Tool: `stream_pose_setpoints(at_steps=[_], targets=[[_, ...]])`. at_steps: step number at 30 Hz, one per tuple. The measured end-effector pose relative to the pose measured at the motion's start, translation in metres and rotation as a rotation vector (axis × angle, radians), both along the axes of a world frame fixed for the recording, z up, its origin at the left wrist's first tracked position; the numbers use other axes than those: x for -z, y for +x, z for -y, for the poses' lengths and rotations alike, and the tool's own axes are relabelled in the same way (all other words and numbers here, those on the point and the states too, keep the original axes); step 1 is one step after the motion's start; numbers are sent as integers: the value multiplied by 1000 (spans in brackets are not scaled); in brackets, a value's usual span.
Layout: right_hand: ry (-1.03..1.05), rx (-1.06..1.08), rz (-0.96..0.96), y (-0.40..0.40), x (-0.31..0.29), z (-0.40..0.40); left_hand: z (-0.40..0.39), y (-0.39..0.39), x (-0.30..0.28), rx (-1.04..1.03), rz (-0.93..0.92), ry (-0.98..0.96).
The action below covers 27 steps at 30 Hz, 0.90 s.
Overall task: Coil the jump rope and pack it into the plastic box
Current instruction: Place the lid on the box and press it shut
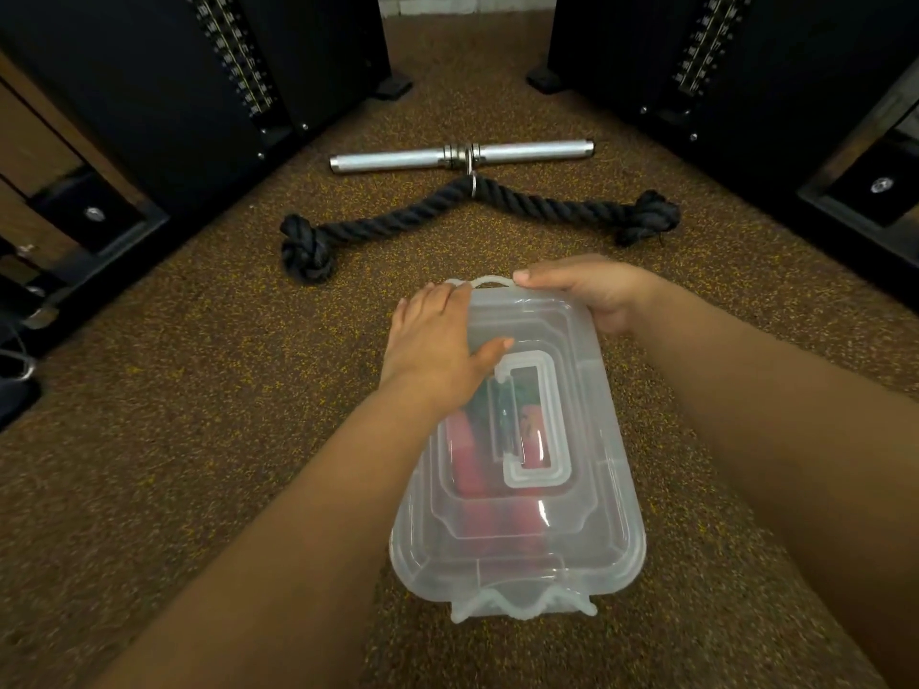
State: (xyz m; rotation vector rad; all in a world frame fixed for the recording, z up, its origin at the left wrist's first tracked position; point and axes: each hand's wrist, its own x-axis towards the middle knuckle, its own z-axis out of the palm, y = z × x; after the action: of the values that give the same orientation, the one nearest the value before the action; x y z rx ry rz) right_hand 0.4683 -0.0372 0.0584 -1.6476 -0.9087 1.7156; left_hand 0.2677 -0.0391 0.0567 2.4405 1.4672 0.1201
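My left hand (437,340) lies flat and open on the far left part of the lid (572,494), palm down, fingers spread toward the far edge and thumb reaching in toward the lid's moulded carry handle (534,420). It presses rather than grips. My right hand (592,290) curls round the far right corner of the plastic box (517,584), thumb laid along the far rim beside the small latch loop (490,281), the other fingers hidden under the edge, so it clasps the corner of the box. The lid sits on the box; I cannot tell whether it is snapped fully shut. At the near end a wavy latch (522,606) hangs down over the rim.

Through the cloudy plastic I see the jump rope (477,469) inside, as red shapes lying lengthwise with something dark above them; how it is coiled I cannot make out.

The box rests on speckled brown rubber flooring (199,415). Beyond it lies a thick black knotted rope attachment (398,218), linked by a ring to a short steel bar (462,155). Black weight-stack machines (174,77) stand on either side.
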Motion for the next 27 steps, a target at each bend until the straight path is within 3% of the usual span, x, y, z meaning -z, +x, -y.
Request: stream_pose_setpoints(at_steps=[5,9,12,22,27], targets=[[145,-193,349,-3,-11,-1,-8,1,-5,13,16,-79],[284,-336,722,-10,-21,0,-29,4,-18,57,-9,-280],[330,-411,879,-14,-21,-2,-38,5,-21,62,-3,-377],[506,-366,1011,-18,-17,2,-28,4,-10,31,132,-242],[528,-331,1038,-25,-13,16,-11,-2,2,82,9,-35]])
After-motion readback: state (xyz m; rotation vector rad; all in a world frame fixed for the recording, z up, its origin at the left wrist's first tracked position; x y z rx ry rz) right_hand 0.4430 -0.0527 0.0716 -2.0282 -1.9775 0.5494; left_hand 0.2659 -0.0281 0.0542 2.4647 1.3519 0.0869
